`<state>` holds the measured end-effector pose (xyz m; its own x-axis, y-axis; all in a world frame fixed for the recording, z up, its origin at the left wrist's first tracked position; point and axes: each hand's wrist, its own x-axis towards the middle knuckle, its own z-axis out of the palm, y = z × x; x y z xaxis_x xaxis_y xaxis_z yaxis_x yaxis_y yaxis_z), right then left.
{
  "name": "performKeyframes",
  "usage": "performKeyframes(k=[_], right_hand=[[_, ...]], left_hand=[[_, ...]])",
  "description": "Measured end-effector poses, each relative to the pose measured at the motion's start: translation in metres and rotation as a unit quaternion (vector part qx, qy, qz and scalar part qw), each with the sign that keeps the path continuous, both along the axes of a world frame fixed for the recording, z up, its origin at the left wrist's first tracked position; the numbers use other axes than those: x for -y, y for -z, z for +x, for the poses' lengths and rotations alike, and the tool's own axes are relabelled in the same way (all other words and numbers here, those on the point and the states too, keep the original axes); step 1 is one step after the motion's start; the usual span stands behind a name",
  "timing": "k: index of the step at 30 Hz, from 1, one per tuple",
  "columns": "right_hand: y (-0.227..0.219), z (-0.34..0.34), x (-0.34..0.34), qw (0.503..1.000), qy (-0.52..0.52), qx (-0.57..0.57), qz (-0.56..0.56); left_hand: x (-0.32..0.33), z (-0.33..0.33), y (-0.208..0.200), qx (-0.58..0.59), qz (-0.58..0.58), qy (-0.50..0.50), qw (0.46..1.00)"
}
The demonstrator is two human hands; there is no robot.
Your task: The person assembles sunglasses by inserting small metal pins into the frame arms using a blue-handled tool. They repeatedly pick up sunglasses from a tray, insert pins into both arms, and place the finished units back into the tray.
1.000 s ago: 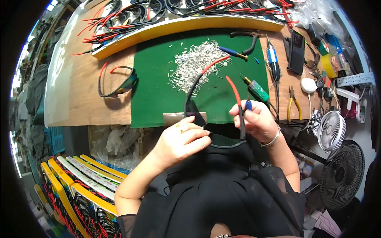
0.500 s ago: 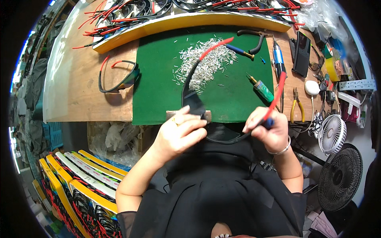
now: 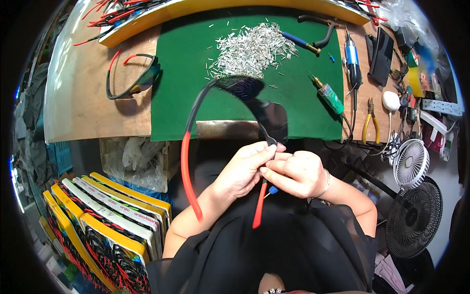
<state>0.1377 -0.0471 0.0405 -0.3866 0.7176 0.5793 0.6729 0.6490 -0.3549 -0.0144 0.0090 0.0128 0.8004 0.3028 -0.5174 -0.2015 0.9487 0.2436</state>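
Observation:
A pair of dark-lensed sunglasses (image 3: pixel 275 120) with black and red temples is held above the mat's near edge. My left hand (image 3: pixel 245 169) is closed, pinching the frame near one hinge. Against it, my right hand (image 3: pixel 296 175) has its fingertips closed at that same hinge. Below the fingers, one red temple tip (image 3: pixel 260 210) points down toward me, while the other red temple (image 3: pixel 187 171) arcs out over my left forearm. From under the right hand sticks a small blue piece with a thin metal tip (image 3: pixel 272 190); its remainder is hidden by the fingers.
Small silvery pins (image 3: pixel 252 49) lie heaped on the green mat (image 3: pixel 181 98). Other sunglasses (image 3: pixel 132 83) sit at left. Toward the right are a green-handled tool (image 3: pixel 329 96), a blue electric screwdriver (image 3: pixel 351 59), yellow pliers (image 3: pixel 370 120) and fans (image 3: pixel 411 164). Filled boxes (image 3: pixel 117 208) stand lower left.
The sunglasses have turned over, so the temples now point toward me. My right hand has moved left to meet my left hand at the hinge. The view has shifted slightly.

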Motion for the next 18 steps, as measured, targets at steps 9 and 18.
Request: performKeyframes(k=[9, 18], right_hand=[[-0.009, 0.033, 0.000, 0.808, 0.217, -0.383, -0.391], [0.015, 0.003, -0.014, 0.740, 0.136, -0.529, -0.392]], left_hand=[[-0.001, -0.005, -0.004, -0.075, 0.099, 0.063, 0.990], [0.010, -0.002, -0.017, -0.129, 0.091, 0.037, 0.987]])
